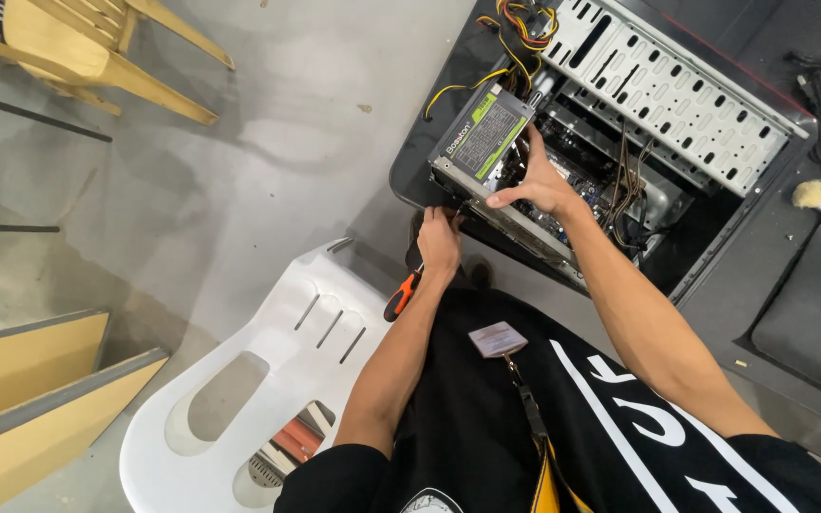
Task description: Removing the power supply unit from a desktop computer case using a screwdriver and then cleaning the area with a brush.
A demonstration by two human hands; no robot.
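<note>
The right hand (536,185) sits near the middle of the view, a little toward 1 o'clock, reaching into an open computer case (662,104) that lies on its side on a dark counter (814,313). Its fingers are spread and pressed on the power supply (482,138), thumb stretched along the lower edge toward 9 o'clock, so the hand is wide open and bracing the box rather than wrapped around it. The power supply is a grey metal box with a green-bordered label on top; it sits tilted at the case's near corner, at about 12 o'clock from the view's centre, partly out over the case's frame.

The left hand (439,242) is just below it, toward 7 o'clock from the right hand, curled closed around a screwdriver (401,294). The orange and black handle sticks out under the wrist toward 7 o'clock; the tip is hidden behind the fingers at the case's bottom edge, so I cannot tell what it meets.

A bundle of yellow, red and black wires (523,28) runs out of the power supply toward 12 o'clock. A perforated drive cage (672,95) fills the case at 1 o'clock. At 7 o'clock stands a white plastic chair (239,380), and a yellow chair (78,47) is at 10 o'clock on the grey floor (287,123). A badge (498,339) hangs on the person's black shirt at 6 o'clock.
</note>
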